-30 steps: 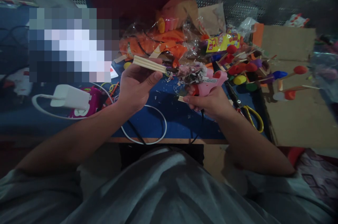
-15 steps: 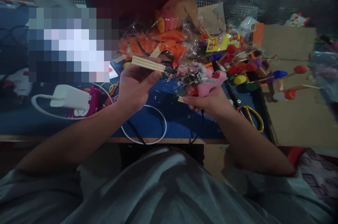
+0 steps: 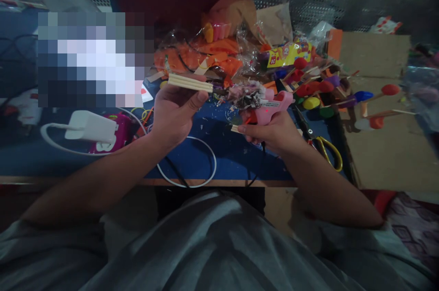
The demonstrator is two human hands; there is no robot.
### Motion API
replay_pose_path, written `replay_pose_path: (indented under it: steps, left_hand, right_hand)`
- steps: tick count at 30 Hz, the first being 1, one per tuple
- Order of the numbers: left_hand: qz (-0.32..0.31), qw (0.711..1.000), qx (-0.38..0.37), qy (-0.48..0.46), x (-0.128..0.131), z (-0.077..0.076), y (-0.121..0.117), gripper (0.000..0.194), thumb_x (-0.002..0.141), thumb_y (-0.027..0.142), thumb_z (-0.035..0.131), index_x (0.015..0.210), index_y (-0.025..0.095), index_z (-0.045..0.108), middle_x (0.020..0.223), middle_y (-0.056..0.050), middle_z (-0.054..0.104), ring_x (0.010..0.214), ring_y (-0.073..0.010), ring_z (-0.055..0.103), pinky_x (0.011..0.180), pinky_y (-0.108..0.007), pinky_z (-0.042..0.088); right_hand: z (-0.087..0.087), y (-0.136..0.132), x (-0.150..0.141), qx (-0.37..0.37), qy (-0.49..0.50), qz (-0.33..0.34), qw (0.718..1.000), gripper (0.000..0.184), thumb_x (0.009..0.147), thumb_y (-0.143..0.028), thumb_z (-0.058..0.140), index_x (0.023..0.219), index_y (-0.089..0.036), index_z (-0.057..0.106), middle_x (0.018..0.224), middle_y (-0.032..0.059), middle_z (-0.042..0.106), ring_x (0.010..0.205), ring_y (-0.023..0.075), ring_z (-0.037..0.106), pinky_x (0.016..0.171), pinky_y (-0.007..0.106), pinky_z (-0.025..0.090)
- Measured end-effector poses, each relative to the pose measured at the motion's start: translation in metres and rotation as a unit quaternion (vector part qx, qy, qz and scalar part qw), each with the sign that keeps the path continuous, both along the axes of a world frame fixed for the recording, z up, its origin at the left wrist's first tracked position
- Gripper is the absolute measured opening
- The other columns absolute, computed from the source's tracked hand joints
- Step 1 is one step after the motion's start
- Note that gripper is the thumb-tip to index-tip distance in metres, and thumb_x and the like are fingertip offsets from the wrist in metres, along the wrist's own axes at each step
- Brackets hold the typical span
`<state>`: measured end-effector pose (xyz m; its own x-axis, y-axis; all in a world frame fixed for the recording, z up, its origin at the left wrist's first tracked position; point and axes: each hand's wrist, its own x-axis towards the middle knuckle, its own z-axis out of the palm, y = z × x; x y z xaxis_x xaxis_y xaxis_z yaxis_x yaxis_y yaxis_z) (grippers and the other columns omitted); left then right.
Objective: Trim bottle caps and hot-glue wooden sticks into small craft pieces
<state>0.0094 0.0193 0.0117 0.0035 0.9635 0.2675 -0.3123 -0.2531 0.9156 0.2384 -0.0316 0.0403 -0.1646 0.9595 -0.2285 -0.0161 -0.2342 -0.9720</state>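
Observation:
My left hand [image 3: 176, 110] is closed round a flat bundle of pale wooden sticks [image 3: 190, 82], held level above the blue table top [image 3: 219, 154]. My right hand [image 3: 270, 132] grips a pink glue gun [image 3: 272, 106] whose nozzle points left towards the right end of the sticks. A crumpled bit of shiny scrap [image 3: 245, 92] sits between the sticks and the gun. A black cord drops from the gun over the table's front edge.
A white charger [image 3: 91, 125] with its looping white cable lies at the left. Yellow-handled scissors [image 3: 327, 149] lie right of my right hand. Orange packets [image 3: 206, 55] and coloured balls on sticks [image 3: 343, 90] crowd the back. Cardboard [image 3: 380, 135] covers the right side.
My left hand has tilted the sticks slightly flatter and nudged them a little to the left and up. The glue gun and right hand have barely moved.

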Motion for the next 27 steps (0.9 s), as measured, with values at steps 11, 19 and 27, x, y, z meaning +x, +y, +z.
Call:
replay_pose_path:
  steps: [11, 19, 27]
  left_hand:
    - [-0.007, 0.999, 0.021, 0.034, -0.001, -0.01, 0.006, 0.045, 0.071, 0.053, 0.106, 0.102, 0.027, 0.086, 0.102, -0.001, 0.086, 0.093, -0.014, 0.078, 0.092, -0.028, 0.066]
    - [-0.058, 0.99, 0.046, 0.117, 0.003, -0.003, -0.007, 0.045, 0.067, 0.047, 0.109, 0.098, 0.021, 0.09, 0.091, -0.003, 0.087, 0.084, -0.0159, 0.079, 0.079, -0.025, 0.066]
    - [-0.08, 0.975, 0.078, 0.191, 0.002, 0.002, -0.015, 0.041, 0.071, 0.051, 0.106, 0.092, 0.02, 0.088, 0.091, -0.005, 0.087, 0.081, -0.0164, 0.079, 0.075, -0.024, 0.066]
  right_hand:
    - [0.004, 0.0, 0.0, 0.027, 0.054, -0.066, 0.996, 0.052, 0.054, -0.038, 0.101, 0.088, -0.023, 0.065, 0.067, -0.0039, 0.064, 0.046, 0.0102, 0.054, 0.039, 0.024, 0.036]
    - [0.001, -0.002, -0.001, 0.038, 0.014, -0.088, 0.995, 0.061, 0.053, -0.047, 0.106, 0.096, -0.024, 0.07, 0.066, -0.0035, 0.065, 0.051, 0.0148, 0.059, 0.045, 0.03, 0.048]
    - [-0.008, -0.003, 0.001, 0.074, -0.027, -0.077, 0.994, 0.058, 0.062, -0.06, 0.106, 0.089, -0.025, 0.067, 0.07, -0.0012, 0.066, 0.056, 0.0166, 0.062, 0.051, 0.035, 0.055]
